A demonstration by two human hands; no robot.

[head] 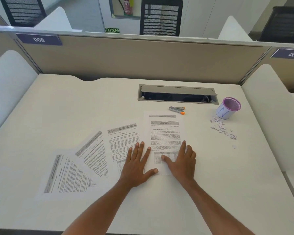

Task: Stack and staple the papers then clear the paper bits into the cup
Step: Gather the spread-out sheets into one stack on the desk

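White office desk (pixel 58 107) fills most of the view, closed at the far side by a beige fabric partition (pixel 143 56) with black mesh chairs behind it. Set into the desk near the far edge is a long grey cable hatch (pixel 177 94), with its lid half raised.

Four white printed sheets are spread like a fan on the near half of the desk. The leftmost sheet (pixel 66 175) is turned the most, the second sheet (pixel 93 153) and the third sheet (pixel 124 141) overlap beside it, and the upright sheet (pixel 165 133) lies at the right end. A second header line shows above its own.

The left hand (pixel 137 167) lies flat with straight, spread fingers across the border of the third and upright sheets. The right hand (pixel 182 163) presses flat on the lower right part of the upright sheet, also with straight fingers.

A purple mesh cup with a white paper label (pixel 227 108) stands to the right of the hatch. A small grey stapler with orange tips (pixel 176 110) lies just beyond the upright sheet. Small white paper bits (pixel 222 128) are scattered on the desk just in front of the cup.
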